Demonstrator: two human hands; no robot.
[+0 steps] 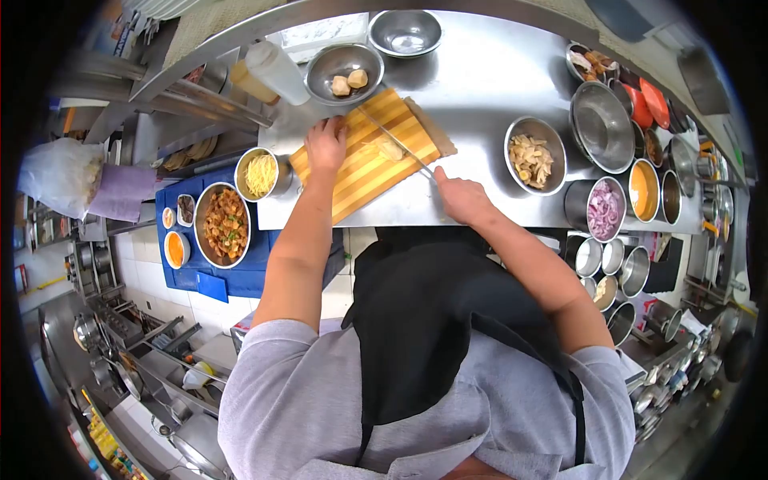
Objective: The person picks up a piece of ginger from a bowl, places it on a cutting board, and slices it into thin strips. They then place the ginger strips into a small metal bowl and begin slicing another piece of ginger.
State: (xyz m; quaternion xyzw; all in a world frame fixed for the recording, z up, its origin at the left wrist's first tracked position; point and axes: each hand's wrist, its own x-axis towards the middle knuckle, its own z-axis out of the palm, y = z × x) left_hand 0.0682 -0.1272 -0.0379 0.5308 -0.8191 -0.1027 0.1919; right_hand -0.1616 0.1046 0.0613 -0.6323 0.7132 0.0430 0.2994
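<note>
A striped wooden cutting board [360,178] lies at an angle on the steel counter. My left hand [326,144] rests at its upper left edge, fingers slightly apart and bent, with nothing visible in them. My right hand [464,198] is closed round the handle of a knife [400,144], just off the board's right side. The blade slants up and left across the board. Beside the blade sits a pale yellow food piece [390,150], with thin slices [370,150] to its left. Above the board, a steel bowl [320,78] holds pale chunks [358,78].
A bowl of shredded yellow food [261,175] stands left of the board. Farther left, a bowl of browned pieces [225,225] sits on a blue surface. To the right are bowls of pale slices [530,160] and chopped purple onion [606,210]. Squeeze bottles [276,72] stand upper left.
</note>
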